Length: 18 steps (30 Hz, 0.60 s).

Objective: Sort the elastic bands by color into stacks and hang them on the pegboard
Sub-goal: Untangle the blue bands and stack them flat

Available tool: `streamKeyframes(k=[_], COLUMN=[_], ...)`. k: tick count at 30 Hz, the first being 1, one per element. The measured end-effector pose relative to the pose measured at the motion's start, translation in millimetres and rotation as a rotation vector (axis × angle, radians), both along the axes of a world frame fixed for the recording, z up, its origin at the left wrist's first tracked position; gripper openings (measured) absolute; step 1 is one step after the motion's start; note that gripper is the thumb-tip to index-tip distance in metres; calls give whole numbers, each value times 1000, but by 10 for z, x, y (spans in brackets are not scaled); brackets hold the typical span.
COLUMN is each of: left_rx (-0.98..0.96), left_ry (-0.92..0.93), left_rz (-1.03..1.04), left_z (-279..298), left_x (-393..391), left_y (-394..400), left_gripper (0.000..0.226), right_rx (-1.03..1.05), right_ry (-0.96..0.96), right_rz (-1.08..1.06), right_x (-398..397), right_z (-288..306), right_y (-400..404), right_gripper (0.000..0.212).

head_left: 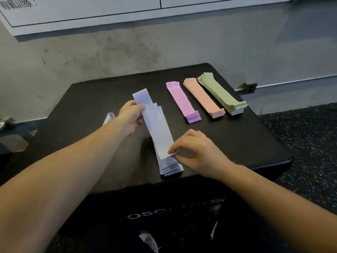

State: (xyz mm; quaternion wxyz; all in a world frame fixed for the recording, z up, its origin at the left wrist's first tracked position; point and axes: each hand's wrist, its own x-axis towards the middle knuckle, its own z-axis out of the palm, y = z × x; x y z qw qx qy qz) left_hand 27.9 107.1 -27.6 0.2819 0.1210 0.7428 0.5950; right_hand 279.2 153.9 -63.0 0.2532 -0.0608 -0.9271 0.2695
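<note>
Right hand (193, 152) pinching near end of a pale lavender band (156, 128), left hand (130, 118) gripping far end, held just over the lavender stack (169, 167) on the black worktop (87, 106). Looks like still sorting; next, lining it up square. Purple (183, 103), peach (203, 97), green (222, 94) stacks done. Another lavender piece (109, 117) half hidden behind left wrist. No pegboard in view.

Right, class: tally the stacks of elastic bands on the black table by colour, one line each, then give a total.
Pale lavender-white stack: 1
Pink-purple stack: 1
Peach stack: 1
Green stack: 1
Total: 4 stacks
</note>
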Motion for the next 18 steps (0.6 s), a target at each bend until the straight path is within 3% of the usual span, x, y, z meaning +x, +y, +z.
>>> streamKeyframes(k=[9,13,18], left_rx=[-98,-126,-192], left_ry=[99,153,366], left_rz=[-76,-69,-97], left_z=[-476,-551,-561], left_x=[-254,-345,-346], left_y=[254,307,252], left_gripper=[11,18,27], right_rx=[163,91,27], right_ry=[-254,-342,-246], right_rz=[119,138,128], right_x=[-258,-268,-275], right_z=[-312,-415,-410], right_y=[142,190,172], right_gripper=[13,18,33])
